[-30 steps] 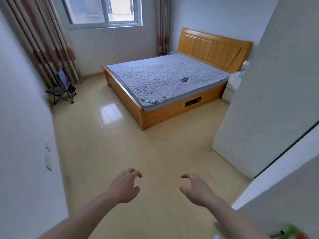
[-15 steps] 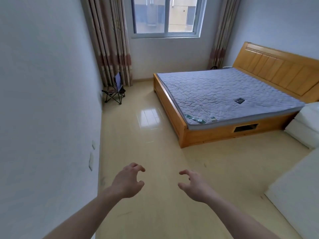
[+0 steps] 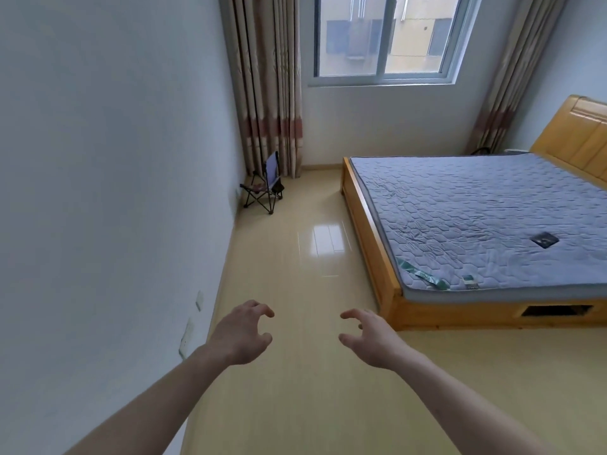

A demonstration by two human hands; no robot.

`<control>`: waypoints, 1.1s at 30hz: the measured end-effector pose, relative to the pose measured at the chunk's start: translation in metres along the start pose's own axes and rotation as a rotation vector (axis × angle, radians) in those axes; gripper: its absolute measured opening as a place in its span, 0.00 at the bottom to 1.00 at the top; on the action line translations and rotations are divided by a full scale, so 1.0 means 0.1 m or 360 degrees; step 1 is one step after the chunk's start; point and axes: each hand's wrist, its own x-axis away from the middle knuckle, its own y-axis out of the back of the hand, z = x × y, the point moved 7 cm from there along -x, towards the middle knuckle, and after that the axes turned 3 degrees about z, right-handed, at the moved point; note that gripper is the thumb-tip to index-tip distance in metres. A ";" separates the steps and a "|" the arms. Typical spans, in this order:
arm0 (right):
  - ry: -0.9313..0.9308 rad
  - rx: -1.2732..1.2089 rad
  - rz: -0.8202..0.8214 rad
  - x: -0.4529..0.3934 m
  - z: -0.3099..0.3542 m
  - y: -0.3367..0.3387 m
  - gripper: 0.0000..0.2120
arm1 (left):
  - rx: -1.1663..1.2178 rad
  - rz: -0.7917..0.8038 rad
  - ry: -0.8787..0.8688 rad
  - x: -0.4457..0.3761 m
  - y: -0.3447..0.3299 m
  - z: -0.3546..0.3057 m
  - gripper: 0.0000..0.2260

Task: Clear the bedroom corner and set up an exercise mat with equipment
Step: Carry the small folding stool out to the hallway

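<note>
A home bedroom: a wooden bed (image 3: 371, 244) with a bare quilted mattress (image 3: 486, 218), curtains (image 3: 269, 83) beside a window (image 3: 384, 37), and what looks like a folding camp chair (image 3: 264, 183) in the corner.

A pale wall (image 3: 108, 178) runs along my left, with small white plates low on it. The floor (image 3: 295, 372) ahead of me is glossy yellow-beige and carries a bright reflection of the window (image 3: 384, 37), which sits in the far wall and lets in daylight. Striped curtains (image 3: 267, 83) hang at both sides of it. To my right stands a wooden bed (image 3: 387, 290) with a bare grey quilted mattress (image 3: 476, 218).
</note>
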 end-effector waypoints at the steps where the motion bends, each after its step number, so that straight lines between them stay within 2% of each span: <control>1: 0.0011 0.0003 -0.0009 -0.26 -0.02 0.17 0.24 | 0.0023 -0.0035 0.0015 -0.24 0.06 -0.05 0.21; 13: 0.0184 0.0028 0.0095 -2.26 0.23 1.08 0.24 | 0.0075 -0.0018 0.0216 -1.98 0.47 0.19 0.21; 21: 0.0141 -0.0012 0.0060 -3.86 0.23 1.70 0.24 | 0.0114 0.0051 0.0206 -3.84 0.81 0.42 0.21; 29: 0.0036 -0.0097 0.0011 -5.23 0.01 2.45 0.24 | 0.0125 0.0111 0.0092 -5.62 1.18 -0.01 0.22; 33: 0.0063 -0.0142 0.0034 -6.17 -0.08 2.77 0.24 | 0.0146 0.0084 0.0104 -6.59 1.30 -0.07 0.21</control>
